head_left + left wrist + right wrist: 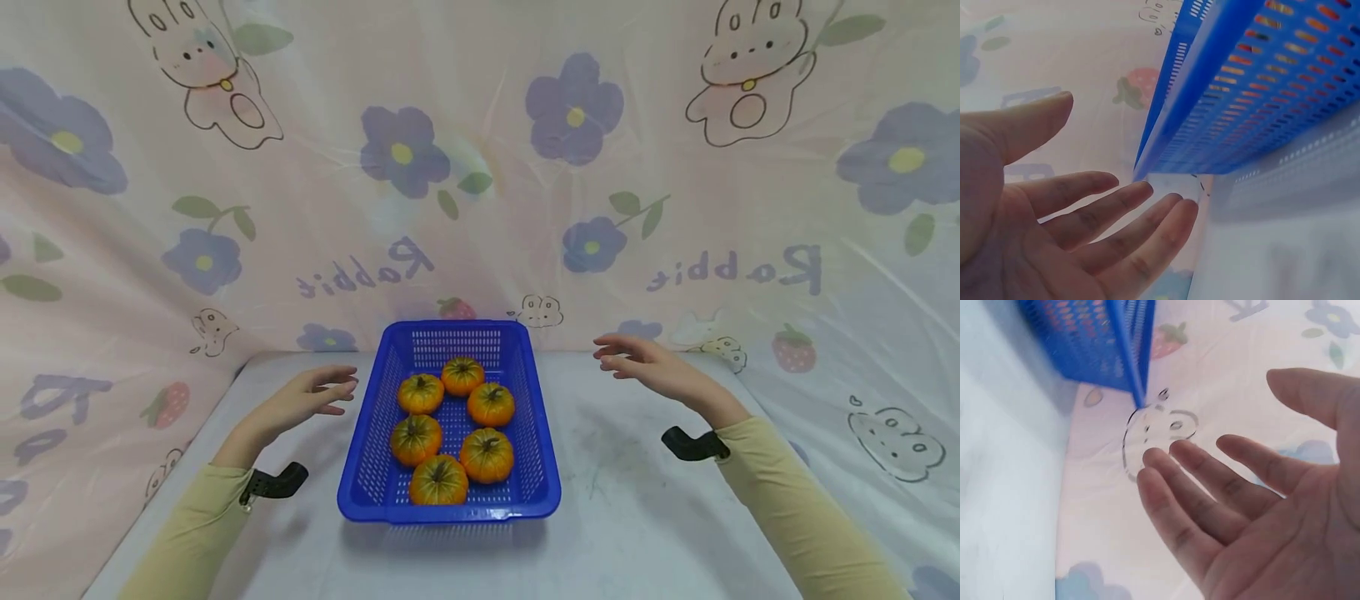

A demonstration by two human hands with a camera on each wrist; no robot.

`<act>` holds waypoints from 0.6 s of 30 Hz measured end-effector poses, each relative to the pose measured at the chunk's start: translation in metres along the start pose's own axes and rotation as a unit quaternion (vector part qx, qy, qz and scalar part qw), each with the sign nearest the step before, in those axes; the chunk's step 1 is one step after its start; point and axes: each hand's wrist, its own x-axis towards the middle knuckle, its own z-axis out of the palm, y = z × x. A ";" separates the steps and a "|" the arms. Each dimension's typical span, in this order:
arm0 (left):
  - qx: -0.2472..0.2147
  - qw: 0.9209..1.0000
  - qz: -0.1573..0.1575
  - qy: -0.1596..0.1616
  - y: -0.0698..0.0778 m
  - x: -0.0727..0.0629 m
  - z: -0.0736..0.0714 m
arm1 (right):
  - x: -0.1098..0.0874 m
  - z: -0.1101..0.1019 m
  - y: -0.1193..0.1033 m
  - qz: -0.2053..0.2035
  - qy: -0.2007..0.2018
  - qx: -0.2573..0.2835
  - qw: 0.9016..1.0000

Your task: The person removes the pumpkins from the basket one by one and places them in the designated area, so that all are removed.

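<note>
A blue plastic basket point(551, 492) with perforated walls stands in the middle of the table. Inside it lie several small orange-green pumpkins point(487, 455), each with a short dark stem. My left hand point(307, 398) hovers to the left of the basket, apart from it, holding nothing. In the left wrist view, the fingers point(1129, 231) are spread and relaxed beside the basket wall point(1229, 119). On the other side, my right hand point(645, 363) is raised above the table, farther from the basket, and holds nothing. Its relaxed fingers point(1200, 506) show in the right wrist view.
The white table point(622, 517) reaches back to a pale curtain point(495, 225) printed with rabbits, flowers and strawberries. It hangs behind the basket and along both sides. A black wrist device point(277, 482) sits on the left wrist, another black device point(693, 445) on the right.
</note>
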 end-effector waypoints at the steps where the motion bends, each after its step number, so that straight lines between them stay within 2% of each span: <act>1: -0.008 1.000 -0.003 -0.002 0.000 0.000 0.001 | 0.001 0.002 -0.002 -0.004 -0.002 0.004 1.000; 10: -0.094 0.995 0.004 -0.033 -0.002 0.000 0.005 | 0.013 0.018 -0.023 -0.028 -0.019 0.032 0.999; 14: -0.103 0.994 0.004 -0.032 0.000 0.000 0.009 | 0.017 0.025 -0.027 -0.042 -0.036 0.044 0.997; 18: -0.104 0.994 -0.001 -0.026 0.001 0.000 0.012 | 0.020 0.034 -0.031 -0.037 -0.055 0.050 0.997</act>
